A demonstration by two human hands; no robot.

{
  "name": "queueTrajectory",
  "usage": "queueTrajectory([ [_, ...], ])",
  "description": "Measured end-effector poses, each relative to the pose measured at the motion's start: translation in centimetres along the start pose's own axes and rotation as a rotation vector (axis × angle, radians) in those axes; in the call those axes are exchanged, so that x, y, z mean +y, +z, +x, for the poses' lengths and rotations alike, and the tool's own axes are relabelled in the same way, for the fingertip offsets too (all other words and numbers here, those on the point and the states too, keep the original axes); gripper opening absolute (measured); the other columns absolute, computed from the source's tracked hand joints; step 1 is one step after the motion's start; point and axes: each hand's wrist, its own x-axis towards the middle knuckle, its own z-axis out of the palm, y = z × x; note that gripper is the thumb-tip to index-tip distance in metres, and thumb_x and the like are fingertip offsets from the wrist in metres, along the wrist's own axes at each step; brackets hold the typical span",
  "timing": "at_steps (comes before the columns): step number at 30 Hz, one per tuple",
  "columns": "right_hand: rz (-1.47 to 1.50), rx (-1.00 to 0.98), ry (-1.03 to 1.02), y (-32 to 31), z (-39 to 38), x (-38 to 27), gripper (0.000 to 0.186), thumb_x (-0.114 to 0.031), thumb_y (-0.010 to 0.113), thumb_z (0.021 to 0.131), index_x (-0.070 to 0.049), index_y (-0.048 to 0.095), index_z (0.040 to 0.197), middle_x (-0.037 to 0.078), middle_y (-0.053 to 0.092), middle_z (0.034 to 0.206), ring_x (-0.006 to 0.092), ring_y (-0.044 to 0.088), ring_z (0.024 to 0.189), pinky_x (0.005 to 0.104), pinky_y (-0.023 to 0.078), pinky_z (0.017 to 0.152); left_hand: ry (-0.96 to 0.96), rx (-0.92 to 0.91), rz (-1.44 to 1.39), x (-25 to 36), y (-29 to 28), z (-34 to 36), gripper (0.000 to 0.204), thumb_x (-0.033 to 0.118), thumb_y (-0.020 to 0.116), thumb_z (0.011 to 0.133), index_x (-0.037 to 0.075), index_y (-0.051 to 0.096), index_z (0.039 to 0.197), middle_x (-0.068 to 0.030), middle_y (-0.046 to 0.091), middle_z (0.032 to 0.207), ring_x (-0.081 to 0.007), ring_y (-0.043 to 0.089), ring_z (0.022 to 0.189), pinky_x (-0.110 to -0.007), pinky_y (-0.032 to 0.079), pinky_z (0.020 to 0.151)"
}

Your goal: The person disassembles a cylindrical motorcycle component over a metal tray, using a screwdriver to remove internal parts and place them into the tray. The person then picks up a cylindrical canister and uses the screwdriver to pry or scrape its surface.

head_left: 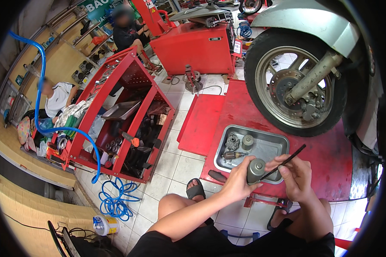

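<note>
My left hand (237,182) is wrapped round a grey metal motor housing (256,168), a short cylinder with a small raised boss on its end. Between the fingers of my right hand (296,177) is a thin dark stick (290,157), slanting up to the right. Its lower end is beside the housing; whether it touches cannot be made out. Just beyond both hands is a shallow metal tray (268,131). Inside it are a motor armature (233,155), a round metal end piece (232,141) and a second small metal cylinder (247,142).
The tray rests on a red lift platform (227,107), below a motorbike's front wheel (255,96). At left stands a red tool cart (152,128) with loose parts. A blue hose (116,199) lies coiled on white tiles. Two people sit farther back.
</note>
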Motion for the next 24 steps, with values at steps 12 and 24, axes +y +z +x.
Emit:
queueTrajectory([
  [12,0.058,-0.102,0.049,-0.3,0.4,-0.1,0.02,-0.002,0.075,0.09,0.008,0.064,0.104,0.014,0.077,0.091,0.0232,0.077,0.091,0.0355,0.061,0.085,-0.058,-0.039,-0.08,0.2,-0.1,0.2,0.077,0.004,0.088,0.073,0.004,0.042,0.135,-0.0261,0.066,0.117,-0.0475,0.065,0.113,-0.047,0.055,0.091],
  [24,-0.138,-0.091,-0.084,-0.5,0.7,-0.6,0.023,-0.003,0.083,0.083,0.005,0.066,0.096,0.015,0.076,0.091,0.0193,0.075,0.087,0.0308,0.059,0.077,-0.057,-0.06,-0.102,0.1,0.2,0.0,0.077,0.004,0.087,0.074,0.003,0.042,0.136,-0.0267,0.066,0.117,-0.0478,0.065,0.113,-0.048,0.055,0.091],
])
